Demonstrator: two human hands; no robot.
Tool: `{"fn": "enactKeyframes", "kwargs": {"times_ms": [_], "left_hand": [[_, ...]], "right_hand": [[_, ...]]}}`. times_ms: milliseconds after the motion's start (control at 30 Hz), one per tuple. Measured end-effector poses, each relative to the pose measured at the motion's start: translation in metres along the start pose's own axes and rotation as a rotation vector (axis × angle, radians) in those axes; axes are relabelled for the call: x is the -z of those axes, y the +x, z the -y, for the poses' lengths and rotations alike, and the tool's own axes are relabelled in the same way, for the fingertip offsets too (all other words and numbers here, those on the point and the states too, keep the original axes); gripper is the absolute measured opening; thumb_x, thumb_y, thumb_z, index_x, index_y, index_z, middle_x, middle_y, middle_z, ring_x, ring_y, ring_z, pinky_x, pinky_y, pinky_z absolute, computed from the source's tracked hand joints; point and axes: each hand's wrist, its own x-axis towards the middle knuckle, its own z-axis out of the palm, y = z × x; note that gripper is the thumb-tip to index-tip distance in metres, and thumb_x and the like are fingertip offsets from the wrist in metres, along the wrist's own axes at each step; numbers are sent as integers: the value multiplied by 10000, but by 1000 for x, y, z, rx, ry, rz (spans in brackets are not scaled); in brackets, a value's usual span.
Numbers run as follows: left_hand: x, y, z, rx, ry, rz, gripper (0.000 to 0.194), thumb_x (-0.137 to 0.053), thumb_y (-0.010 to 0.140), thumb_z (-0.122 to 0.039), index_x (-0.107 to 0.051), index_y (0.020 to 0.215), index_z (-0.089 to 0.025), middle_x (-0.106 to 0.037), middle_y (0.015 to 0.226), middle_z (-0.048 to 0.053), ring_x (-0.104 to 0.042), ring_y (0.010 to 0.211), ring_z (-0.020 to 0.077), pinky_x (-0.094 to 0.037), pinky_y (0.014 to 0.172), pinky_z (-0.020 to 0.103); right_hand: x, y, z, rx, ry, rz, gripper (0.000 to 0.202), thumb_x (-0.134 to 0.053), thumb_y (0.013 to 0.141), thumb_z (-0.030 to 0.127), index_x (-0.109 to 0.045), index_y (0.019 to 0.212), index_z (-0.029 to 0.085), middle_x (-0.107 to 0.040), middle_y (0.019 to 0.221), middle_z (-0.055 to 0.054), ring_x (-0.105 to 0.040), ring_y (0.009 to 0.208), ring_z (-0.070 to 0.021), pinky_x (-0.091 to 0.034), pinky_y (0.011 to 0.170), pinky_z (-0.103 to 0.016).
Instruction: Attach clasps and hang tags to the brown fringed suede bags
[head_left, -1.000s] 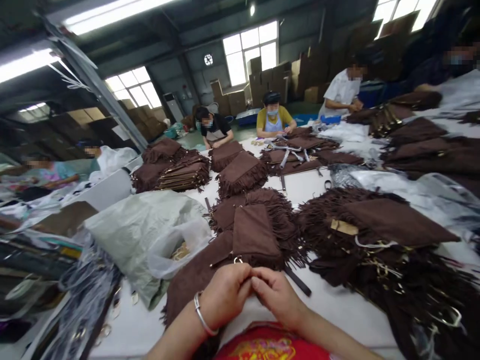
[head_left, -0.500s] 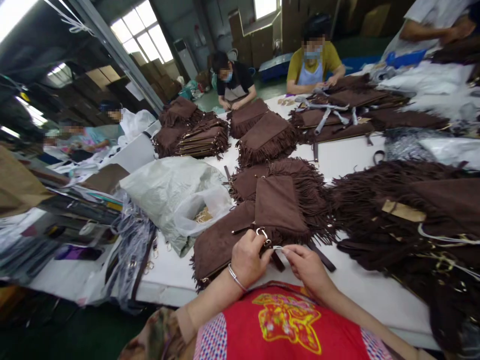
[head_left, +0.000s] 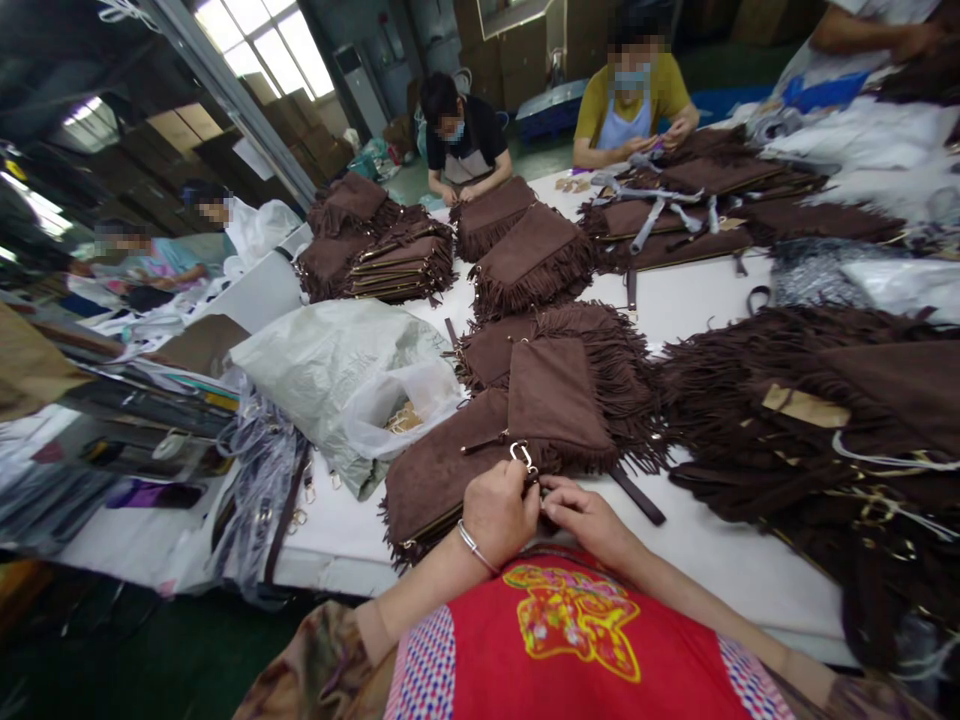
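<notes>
My left hand (head_left: 498, 510), with a silver bangle at the wrist, is closed on a dark brown strap end that carries a gold clasp (head_left: 520, 456). Right beside it, my right hand (head_left: 581, 512) pinches at the same strap, its fingertips close to my left ones; the small part between them is mostly hidden. Just beyond the hands lie a brown fringed pouch (head_left: 559, 400) and a larger brown bag (head_left: 442, 470) with a zip. A loose brown strap (head_left: 639, 495) rests on the table to the right of my hands.
A clear plastic bag (head_left: 401, 405) of tags sits on a grey-green sack (head_left: 315, 370) at left. Fringed bags (head_left: 885, 400) are heaped at right, with more stacks (head_left: 532, 255) farther back. Two masked people work across the white table (head_left: 337, 540).
My right hand has moved left, up against my left hand. The white cord that showed between them is now out of sight. The camera view has shifted slightly.
</notes>
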Motion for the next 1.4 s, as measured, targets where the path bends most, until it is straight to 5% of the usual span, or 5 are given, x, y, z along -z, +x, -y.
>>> {"fn": "enactKeyframes", "kwargs": {"times_ms": [167,467,967,1200,1400], "left_hand": [[3,-14,4,196,-292,74,225,-517,895,-363,-616,960,-172,-698,723,36,-647,670,169,-415,607,257],[-21,7,-5,432,-606,69,290,-565,839,-392,-707,839,-140,-625,562,20,-546,489,131,-368,509,243],[5,18,-6,729,-1366,168,300,-629,796,-408,-494,691,-162,-499,552,-41,-459,456,71,-374,454,191],[8,15,4,483,-771,164,214,-465,894,-253,-601,763,-152,-627,650,15,-553,558,113,-392,520,212],[17,13,6,165,-242,113,192,-463,868,-184,-632,779,-163,-666,750,63,-578,669,161,-374,599,259]], "right_hand": [[-9,-5,6,37,129,248,233,-625,839,388,-675,731,188,-668,1031,-67,-595,968,-218,-423,904,-349],[-2,-3,0,59,-99,23,221,-633,807,380,-674,702,189,-561,1194,-96,-491,1167,-261,-310,1032,-383],[-15,-19,49,370,-300,287,206,-561,879,251,-682,722,196,-585,761,-21,-560,754,-150,-415,690,-266],[-11,-16,62,276,-185,-77,203,-572,882,342,-714,797,225,-647,1120,-90,-575,1073,-240,-422,965,-369],[-22,6,69,266,-94,-140,240,-550,882,344,-687,747,200,-689,1076,-90,-626,1000,-227,-460,919,-363]]}}
